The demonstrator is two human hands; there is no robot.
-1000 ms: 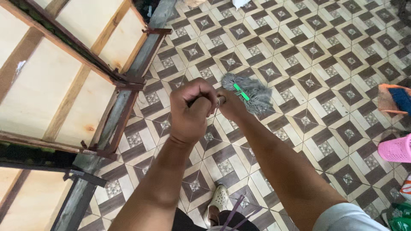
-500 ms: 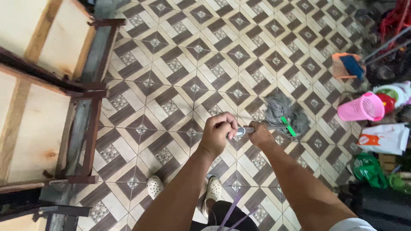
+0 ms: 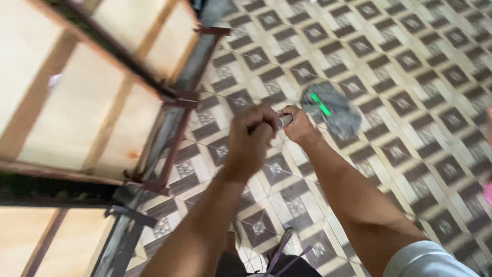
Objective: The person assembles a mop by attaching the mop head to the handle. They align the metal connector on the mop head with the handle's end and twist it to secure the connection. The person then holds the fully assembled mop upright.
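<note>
The mop handle [image 3: 285, 121] looks like smooth, shiny metal; its mop head [image 3: 333, 110], at two o'clock, is grey, shaggy cloth. The floor [image 3: 410, 66] is patterned tile, and the frames [image 3: 174, 97] at nine o'clock are dark rusty metal holding pale matt wooden boards [image 3: 72, 113].

A: Any packages, labels, signs or screens here?
B: None that I can make out. Frame is blurred.
A: Nothing with print on it at all?
B: No, nothing of that kind shows.

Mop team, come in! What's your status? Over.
Left hand and right hand both gripping the mop handle. Grey mop head down on the tiled floor. Metal frame close alongside.
</note>
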